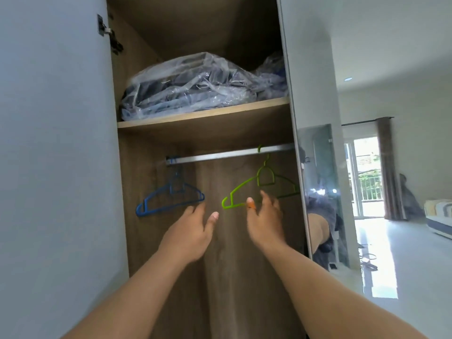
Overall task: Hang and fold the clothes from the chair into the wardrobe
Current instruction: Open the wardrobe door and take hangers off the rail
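The open wardrobe (171,241) has a metal rail (220,155) under a wooden shelf (203,116). A blue hanger (171,199) hangs at the rail's left end and a green hanger (261,182) near its right end. Both hangers are bare. My left hand (188,233) reaches up just below the blue hanger, fingers apart, holding nothing. My right hand (265,221) is raised at the lower bar of the green hanger, fingers spread; whether it touches the bar I cannot tell. No clothes and no chair are in view.
A clear plastic bag of dark clothing (195,86) fills the top shelf. The left door (53,167) stands open close beside me. A mirrored door (320,192) is at the right. Beyond it lie a room with a mattress (437,216) and a bright glass door (367,177).
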